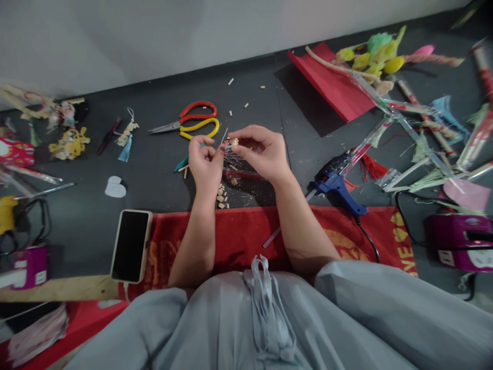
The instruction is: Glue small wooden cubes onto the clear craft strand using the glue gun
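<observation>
My left hand (205, 160) and my right hand (259, 149) meet over the dark grey table (154, 169). My right hand pinches a small tan bead-like piece (234, 142) with thin clear threads hanging from it. My left hand is curled, its fingertips closed on the thread ends beside that piece. Under the hands lie several small tan wooden bits (222, 196) and a thin red stick (242, 174). Red and yellow handled scissors (192, 121) lie just beyond my hands.
A blue glue gun (336, 186) lies right of my hands with its cord over a red cloth (239, 234). A phone (131, 245) lies at the left. A red folded paper (331, 82), feathers and tassel sticks crowd the right. A purple box (458, 239) stands far right.
</observation>
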Tool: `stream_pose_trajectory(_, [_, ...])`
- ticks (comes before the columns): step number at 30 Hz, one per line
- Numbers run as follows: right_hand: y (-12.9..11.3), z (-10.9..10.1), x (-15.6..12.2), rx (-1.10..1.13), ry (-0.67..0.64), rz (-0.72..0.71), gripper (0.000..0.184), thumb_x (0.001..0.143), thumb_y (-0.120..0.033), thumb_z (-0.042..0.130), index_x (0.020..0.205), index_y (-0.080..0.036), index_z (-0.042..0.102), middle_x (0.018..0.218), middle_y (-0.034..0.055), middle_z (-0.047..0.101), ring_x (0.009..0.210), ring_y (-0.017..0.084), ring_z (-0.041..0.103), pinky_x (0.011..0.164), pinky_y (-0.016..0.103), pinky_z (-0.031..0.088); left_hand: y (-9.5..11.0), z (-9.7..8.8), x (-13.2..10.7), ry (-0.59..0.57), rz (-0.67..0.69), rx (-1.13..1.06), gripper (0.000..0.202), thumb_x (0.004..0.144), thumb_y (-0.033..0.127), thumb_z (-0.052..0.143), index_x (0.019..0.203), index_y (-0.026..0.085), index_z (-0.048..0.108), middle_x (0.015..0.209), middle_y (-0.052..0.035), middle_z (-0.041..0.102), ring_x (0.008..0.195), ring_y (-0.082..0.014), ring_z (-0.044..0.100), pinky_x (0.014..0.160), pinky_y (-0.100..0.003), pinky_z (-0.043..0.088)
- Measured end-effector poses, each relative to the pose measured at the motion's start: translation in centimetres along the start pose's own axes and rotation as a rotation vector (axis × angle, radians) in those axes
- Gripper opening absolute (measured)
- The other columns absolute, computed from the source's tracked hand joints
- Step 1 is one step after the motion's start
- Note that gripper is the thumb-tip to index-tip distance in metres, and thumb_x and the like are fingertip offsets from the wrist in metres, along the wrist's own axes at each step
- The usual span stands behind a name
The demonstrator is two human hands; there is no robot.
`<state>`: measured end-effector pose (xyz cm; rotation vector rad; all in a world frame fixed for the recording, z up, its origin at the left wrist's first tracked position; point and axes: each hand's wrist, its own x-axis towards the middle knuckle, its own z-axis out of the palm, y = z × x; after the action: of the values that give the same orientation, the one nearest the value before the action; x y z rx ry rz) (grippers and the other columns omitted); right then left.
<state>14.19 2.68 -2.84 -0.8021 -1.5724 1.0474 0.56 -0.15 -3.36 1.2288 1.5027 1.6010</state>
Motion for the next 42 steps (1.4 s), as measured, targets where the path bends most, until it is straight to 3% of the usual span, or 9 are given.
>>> stream_pose_trajectory(4, [-0.1, 0.2, 0.0, -0.005, 0.089, -0.002, 0.027, 0.074, -0.043, 0.072, 0.085, -0.018, 0.07, 0.077, 0.0002, 0.067, 0.071, 0.009, 0.061, 0.066, 0.024, 0.051, 0.0, 0.1, 0.0, -0.033, -0.02, -0.125, 0.027, 0.076, 0.037, 0.07, 0.093, 0.022, 0.055, 0.05, 0.0102, 0.034, 0.041, -0.0044, 0.03, 0.043, -0.02, 0.025])
stream_pose_trajectory(11, [-0.3, 0.2, 0.1, -0.059, 0.175, -0.078, 0.029, 0.068, -0.044, 0.076, 0.073, -0.018, 0.066, 0.067, -0.0027, 0.063, 0.063, 0.007, 0.057, 0.059, 0.024, 0.046, 0.2, 0.2, -0.2, -0.142, -0.145, -0.279, 0.03, 0.073, 0.049, 0.069, 0.077, 0.02, 0.066, 0.046, 0.0086, 0.035, 0.033, -0.0006, 0.023, 0.032, -0.018, 0.016])
stream_pose_trajectory(22, [-0.4, 0.0, 0.0, -0.158, 0.085, -0.131, 0.028, 0.074, -0.045, 0.071, 0.072, -0.018, 0.066, 0.068, -0.0004, 0.064, 0.064, 0.009, 0.056, 0.061, 0.026, 0.046, 0.9, 0.3, -0.2, -0.17, -0.318, -0.369, 0.038, 0.055, 0.052, 0.08, 0.062, 0.019, 0.062, 0.041, 0.0096, 0.037, 0.029, 0.0005, 0.021, 0.03, -0.018, 0.014])
stream_pose_trajectory(28, [-0.3, 0.1, -0.1, -0.204, 0.051, -0.124, 0.027, 0.076, -0.044, 0.069, 0.07, -0.019, 0.064, 0.069, 0.001, 0.065, 0.065, 0.011, 0.055, 0.063, 0.028, 0.046, 1.0, 0.2, -0.1, -0.184, -0.343, -0.325, 0.034, 0.061, 0.049, 0.077, 0.062, 0.019, 0.06, 0.04, 0.0096, 0.035, 0.03, -0.0002, 0.02, 0.031, -0.018, 0.013])
stream_pose_trajectory(36, [0.1, -0.1, -0.1, -0.265, 0.035, -0.208, 0.014, 0.078, -0.028, 0.067, 0.07, -0.018, 0.063, 0.068, 0.0006, 0.064, 0.065, 0.01, 0.055, 0.063, 0.027, 0.045, 1.0, 0.1, -0.3, -0.241, -0.342, -0.328, 0.031, 0.063, 0.045, 0.078, 0.063, 0.018, 0.061, 0.044, 0.0087, 0.038, 0.032, -0.0001, 0.021, 0.031, -0.018, 0.014])
stream_pose_trajectory(42, [-0.3, 0.0, -0.2, -0.218, -0.009, -0.123, 0.018, 0.079, -0.038, 0.066, 0.082, -0.02, 0.069, 0.076, 0.0011, 0.066, 0.069, 0.011, 0.056, 0.065, 0.028, 0.047, 1.4, 0.1, -0.2, -0.257, -0.398, -0.359, 0.031, 0.064, 0.042, 0.077, 0.061, 0.018, 0.057, 0.04, 0.0096, 0.034, 0.031, -0.0002, 0.021, 0.03, -0.017, 0.015])
